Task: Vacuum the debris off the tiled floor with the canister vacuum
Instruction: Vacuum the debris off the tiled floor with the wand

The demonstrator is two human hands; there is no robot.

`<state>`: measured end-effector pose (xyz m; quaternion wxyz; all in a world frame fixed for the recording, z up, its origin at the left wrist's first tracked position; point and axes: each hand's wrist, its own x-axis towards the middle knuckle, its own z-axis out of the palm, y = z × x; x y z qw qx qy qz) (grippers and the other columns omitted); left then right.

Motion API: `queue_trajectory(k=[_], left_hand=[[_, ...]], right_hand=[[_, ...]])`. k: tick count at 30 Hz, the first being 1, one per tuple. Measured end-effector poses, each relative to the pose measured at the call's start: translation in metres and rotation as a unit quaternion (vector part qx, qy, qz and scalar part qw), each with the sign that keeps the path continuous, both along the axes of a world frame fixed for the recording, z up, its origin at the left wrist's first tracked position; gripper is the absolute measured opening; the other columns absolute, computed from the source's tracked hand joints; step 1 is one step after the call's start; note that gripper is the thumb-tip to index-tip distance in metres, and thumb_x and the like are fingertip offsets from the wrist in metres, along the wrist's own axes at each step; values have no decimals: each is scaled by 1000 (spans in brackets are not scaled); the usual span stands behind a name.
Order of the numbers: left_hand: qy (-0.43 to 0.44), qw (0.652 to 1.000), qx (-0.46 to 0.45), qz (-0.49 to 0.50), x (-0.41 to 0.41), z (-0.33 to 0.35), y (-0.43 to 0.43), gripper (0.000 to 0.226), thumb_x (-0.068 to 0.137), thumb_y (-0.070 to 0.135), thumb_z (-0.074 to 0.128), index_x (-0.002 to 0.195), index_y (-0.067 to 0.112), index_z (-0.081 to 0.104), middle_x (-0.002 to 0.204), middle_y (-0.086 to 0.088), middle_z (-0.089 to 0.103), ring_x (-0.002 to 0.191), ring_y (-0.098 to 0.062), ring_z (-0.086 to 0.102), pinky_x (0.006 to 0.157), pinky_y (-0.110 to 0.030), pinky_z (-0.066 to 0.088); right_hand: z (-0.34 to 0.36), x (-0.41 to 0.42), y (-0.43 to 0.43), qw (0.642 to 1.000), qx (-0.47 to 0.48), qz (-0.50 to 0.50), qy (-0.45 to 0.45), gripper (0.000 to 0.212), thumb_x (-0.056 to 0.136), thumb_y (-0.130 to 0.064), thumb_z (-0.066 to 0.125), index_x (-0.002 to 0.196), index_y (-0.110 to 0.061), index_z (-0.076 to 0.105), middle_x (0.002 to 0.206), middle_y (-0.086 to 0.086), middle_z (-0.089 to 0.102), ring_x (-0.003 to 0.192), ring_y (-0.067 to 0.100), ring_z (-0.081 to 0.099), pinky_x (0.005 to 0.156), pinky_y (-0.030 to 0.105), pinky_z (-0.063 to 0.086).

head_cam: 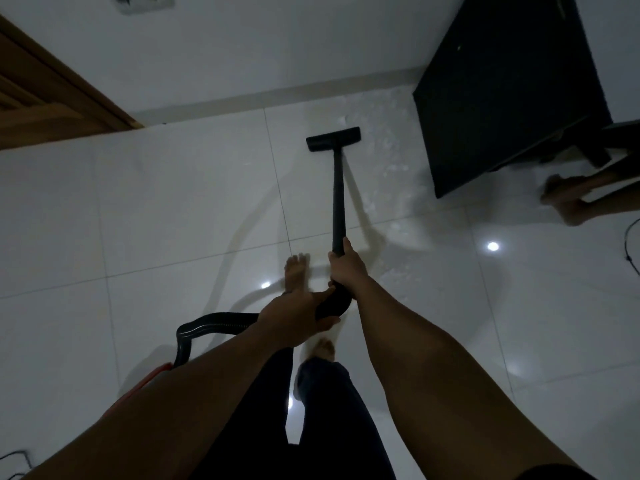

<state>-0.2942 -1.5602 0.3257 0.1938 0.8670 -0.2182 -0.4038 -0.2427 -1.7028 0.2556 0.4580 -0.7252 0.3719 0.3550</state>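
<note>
Vacuuming scene: counted contents.
One floor nozzle, one wand, one ribbed hose, one orange cord near left; two hands: left hand, right hand; two bare feet near centre; one black cabinet far right; one wooden door far left; one wall socket.

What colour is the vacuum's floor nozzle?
The floor nozzle is black, seen clearly in the head view.

The right hand grips the vacuum pipe; the left hand holds the hose. The nozzle rests on the floor left of the black cabinet, with pale debris between them.
</note>
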Motion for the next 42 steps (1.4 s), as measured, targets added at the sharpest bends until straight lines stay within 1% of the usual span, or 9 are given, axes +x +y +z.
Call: queue_trajectory(k=[2,3,7,19,24,29,33,37,42], left_hand=[[-7,1000,16,-5,21,-20,1,82,91,59,54,147,47,-6,160,-30,-14,147,-51,10,114,-60,32],[5,999,31,-5,34,-24,1,80,91,62,51,147,48,-4,160,-30,-15,145,-54,13,113,-62,32],[62,997,48,6,93,-5,2,69,94,59,52,153,38,24,146,-24,45,130,-41,49,109,-47,42],[108,991,67,-30,176,16,13,73,96,55,51,157,34,17,147,-29,41,135,-44,42,108,-46,41],[130,988,71,-34,174,16,14,71,96,56,51,156,38,18,146,-31,41,133,-46,43,107,-48,43],[139,988,62,-12,176,10,12,71,95,59,51,155,39,19,149,-29,38,138,-44,38,112,-50,38],[123,991,51,8,183,16,17,73,96,56,50,157,36,15,150,-25,39,138,-39,41,111,-46,39],[71,997,39,10,201,19,22,70,96,57,49,156,34,21,129,-14,61,111,-26,62,95,-36,49],[58,998,19,33,198,19,25,68,95,57,52,154,34,28,111,-10,70,93,-24,67,86,-39,55]], right_hand=[[-1,24,-2,1000,8,-12,8,67,104,-36,47,159,-44,11,134,14,56,97,34,68,70,39,63],[-1,37,-3,1000,12,-17,11,67,104,-36,48,159,-44,10,133,15,57,98,35,69,67,38,63],[-6,89,3,1000,16,-4,7,68,101,-39,47,159,-43,11,132,15,58,106,38,66,81,46,63],[11,153,16,999,-31,-30,-23,63,104,-39,45,160,-39,16,133,13,60,102,32,65,90,50,58],[11,143,9,997,-38,-72,-13,62,106,-36,45,160,-39,14,115,8,60,75,18,61,73,41,62],[6,150,5,999,-44,-23,-16,62,107,-35,42,162,-34,15,128,13,61,71,11,55,55,24,48],[5,167,12,999,-29,-4,-24,63,106,-34,43,162,-34,14,131,13,60,77,14,57,73,32,50],[6,190,20,1000,-8,-15,-18,66,104,-35,45,161,-35,13,114,9,60,92,32,68,82,49,61],[13,194,19,1000,-7,-1,-13,67,103,-33,46,161,-33,12,121,10,60,95,31,66,86,47,60]])
